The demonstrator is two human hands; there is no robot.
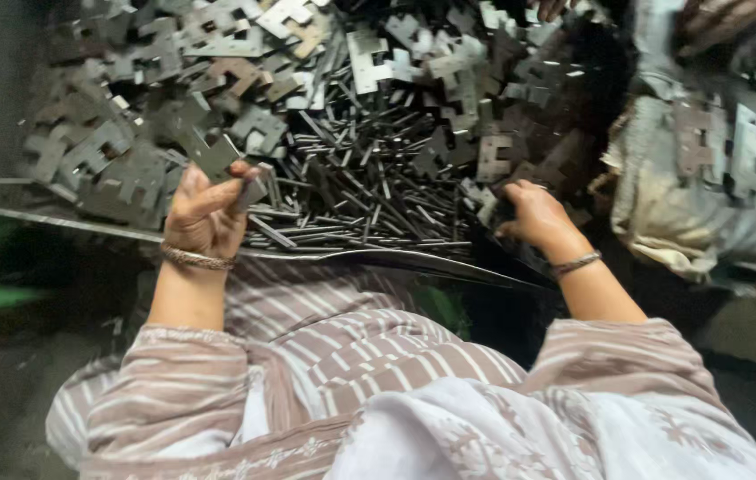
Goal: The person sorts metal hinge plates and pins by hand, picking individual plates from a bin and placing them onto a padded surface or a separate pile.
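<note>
My left hand (pixel 205 213) is raised over the near edge of a dark metal tray (pixel 413 260), its fingers closed on a flat grey stamped metal piece (pixel 218 158) and a thin strip. My right hand (pixel 533 216) reaches down into the pile at the tray's right side, fingers curled among the pieces; what it grips is hidden. Between the hands lies a heap of thin dark metal strips (pixel 360 191). Further back is a pile of several flat notched metal plates (pixel 369 53).
A cloth sack (pixel 689 196) with more notched plates on it lies at the right. Another person's hand (pixel 720 18) shows at the top right corner. My lap in striped cloth fills the bottom. A green blur sits at the left.
</note>
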